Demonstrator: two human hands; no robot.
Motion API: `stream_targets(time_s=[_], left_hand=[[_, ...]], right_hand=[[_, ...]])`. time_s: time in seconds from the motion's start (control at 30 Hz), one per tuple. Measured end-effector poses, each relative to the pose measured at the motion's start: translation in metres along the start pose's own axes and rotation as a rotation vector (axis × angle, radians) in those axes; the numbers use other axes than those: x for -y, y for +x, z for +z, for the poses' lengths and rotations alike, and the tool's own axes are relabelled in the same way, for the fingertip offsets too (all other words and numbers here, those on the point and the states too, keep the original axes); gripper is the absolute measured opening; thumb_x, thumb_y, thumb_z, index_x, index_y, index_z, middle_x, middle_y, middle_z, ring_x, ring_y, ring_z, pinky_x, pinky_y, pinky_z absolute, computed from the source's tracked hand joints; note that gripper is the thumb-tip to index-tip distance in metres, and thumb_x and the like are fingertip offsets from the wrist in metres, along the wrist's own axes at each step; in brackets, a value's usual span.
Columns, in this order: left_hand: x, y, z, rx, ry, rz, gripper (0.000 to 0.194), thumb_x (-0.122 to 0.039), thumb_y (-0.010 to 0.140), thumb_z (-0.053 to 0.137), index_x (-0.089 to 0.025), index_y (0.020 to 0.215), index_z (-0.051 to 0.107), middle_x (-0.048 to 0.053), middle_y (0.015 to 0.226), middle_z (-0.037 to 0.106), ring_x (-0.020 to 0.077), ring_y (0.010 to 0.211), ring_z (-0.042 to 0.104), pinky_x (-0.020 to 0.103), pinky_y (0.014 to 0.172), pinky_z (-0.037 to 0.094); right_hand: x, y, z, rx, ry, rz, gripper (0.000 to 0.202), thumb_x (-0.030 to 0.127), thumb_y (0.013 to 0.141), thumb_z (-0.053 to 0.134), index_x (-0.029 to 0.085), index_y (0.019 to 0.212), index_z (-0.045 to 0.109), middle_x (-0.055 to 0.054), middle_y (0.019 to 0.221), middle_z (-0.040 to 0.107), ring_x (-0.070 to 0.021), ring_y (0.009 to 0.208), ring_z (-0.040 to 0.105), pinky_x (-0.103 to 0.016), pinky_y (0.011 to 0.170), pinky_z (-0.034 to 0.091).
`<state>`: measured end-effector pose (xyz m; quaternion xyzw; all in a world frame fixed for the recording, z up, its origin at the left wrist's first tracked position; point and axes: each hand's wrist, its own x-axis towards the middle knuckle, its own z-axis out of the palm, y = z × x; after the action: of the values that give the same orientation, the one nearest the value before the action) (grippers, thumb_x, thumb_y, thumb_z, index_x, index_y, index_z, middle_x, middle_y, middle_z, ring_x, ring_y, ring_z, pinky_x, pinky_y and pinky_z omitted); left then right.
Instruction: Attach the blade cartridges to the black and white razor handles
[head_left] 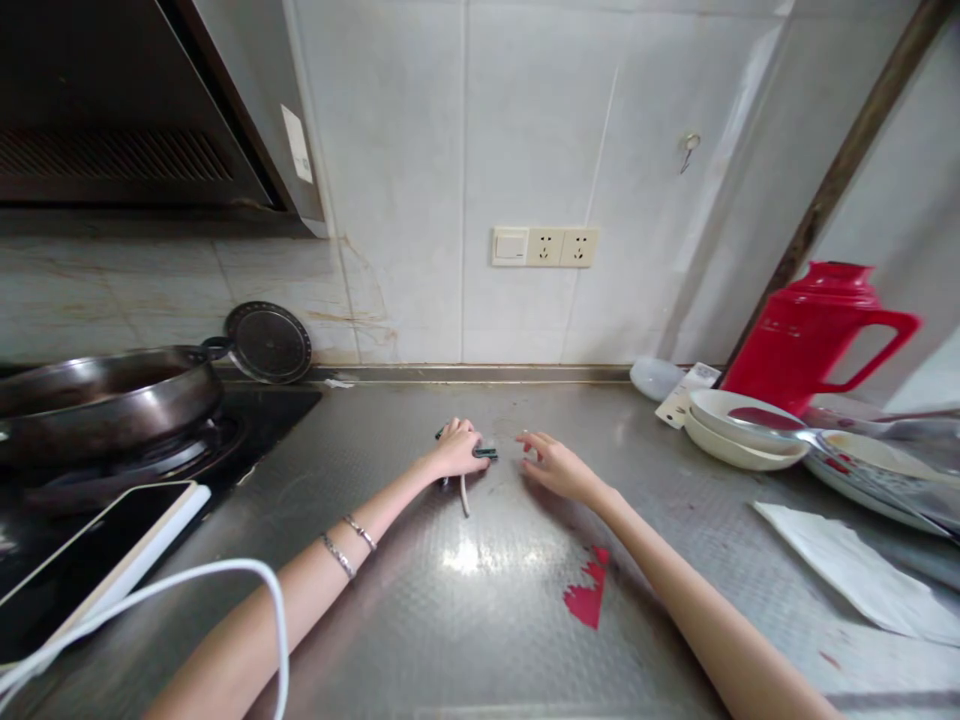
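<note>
My left hand (pixel 455 450) rests on the metal countertop with its fingers curled over a small dark green object (pixel 486 453). One end of the object sticks out on the right side of the hand; the rest is covered, so its kind is unclear. A short pale cord (pixel 464 496) hangs down from under the palm onto the counter. Just to the right, my right hand (pixel 553 467) hovers close to the surface, fingers apart and slightly bent, holding nothing. A gap separates it from the green object. Nearer to me lies a torn red scrap (pixel 589 592).
On the left are a steel pan (pixel 112 395) on the stove, a round dark disc (pixel 268 342), a phone-like device (pixel 97 570) and a white cable (pixel 225 568). On the right stand a red thermos jug (pixel 802 335), stacked bowls (pixel 739 445), a plate (pixel 877 485) and a white tissue (pixel 855 570).
</note>
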<state>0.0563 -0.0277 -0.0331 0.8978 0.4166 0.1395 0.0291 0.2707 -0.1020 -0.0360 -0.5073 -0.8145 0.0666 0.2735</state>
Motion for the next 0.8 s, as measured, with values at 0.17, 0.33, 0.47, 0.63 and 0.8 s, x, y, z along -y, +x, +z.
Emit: stream_targets(time_s=[0.17, 0.33, 0.47, 0.63, 0.8], left_hand=[[0.001, -0.001, -0.001, 0.016, -0.005, 0.003, 0.026, -0.043, 0.065, 0.058, -0.021, 0.078, 0.064, 0.008, 0.096, 0.053, 0.0271, 0.096, 0.043, 0.038, 0.082, 0.039], [0.003, -0.003, -0.001, -0.024, -0.024, 0.018, 0.037, -0.045, 0.065, 0.059, -0.019, 0.092, 0.063, 0.010, 0.101, 0.053, 0.0273, 0.097, 0.043, 0.038, 0.084, 0.038], [0.008, -0.009, -0.006, -0.060, -0.121, -0.029, 0.052, -0.045, 0.066, 0.060, -0.017, 0.110, 0.057, 0.012, 0.109, 0.052, 0.0278, 0.102, 0.043, 0.038, 0.087, 0.037], [0.014, -0.017, -0.013, -0.066, -0.153, -0.031, 0.046, -0.043, 0.066, 0.062, -0.017, 0.103, 0.061, 0.010, 0.103, 0.056, 0.0270, 0.100, 0.044, 0.037, 0.087, 0.036], [0.009, -0.015, -0.007, -0.045, -0.100, 0.018, 0.051, -0.042, 0.063, 0.065, -0.020, 0.109, 0.058, 0.010, 0.108, 0.057, 0.0281, 0.102, 0.043, 0.038, 0.087, 0.037]], right_hand=[[-0.005, -0.002, 0.004, -0.018, -0.067, 0.074, 0.035, 0.021, 0.079, 0.048, 0.018, 0.113, 0.053, -0.007, 0.096, 0.058, -0.0145, 0.077, 0.054, -0.025, 0.072, 0.040], [-0.011, -0.002, 0.005, -0.023, -0.115, 0.101, 0.032, 0.020, 0.078, 0.047, 0.019, 0.109, 0.054, -0.006, 0.092, 0.058, -0.0142, 0.077, 0.054, -0.024, 0.070, 0.038], [-0.020, -0.003, 0.000, -0.085, -0.183, 0.194, 0.019, 0.022, 0.077, 0.047, 0.019, 0.094, 0.055, -0.004, 0.083, 0.058, -0.0145, 0.074, 0.053, -0.023, 0.065, 0.035], [-0.033, -0.004, -0.004, -0.144, -0.174, 0.385, 0.011, 0.025, 0.079, 0.044, 0.020, 0.084, 0.053, -0.002, 0.070, 0.058, -0.0132, 0.063, 0.051, -0.022, 0.055, 0.030], [-0.034, -0.006, -0.002, -0.112, -0.179, 0.394, 0.013, 0.025, 0.081, 0.042, 0.020, 0.086, 0.052, -0.002, 0.069, 0.060, -0.0137, 0.063, 0.052, -0.022, 0.054, 0.029]])
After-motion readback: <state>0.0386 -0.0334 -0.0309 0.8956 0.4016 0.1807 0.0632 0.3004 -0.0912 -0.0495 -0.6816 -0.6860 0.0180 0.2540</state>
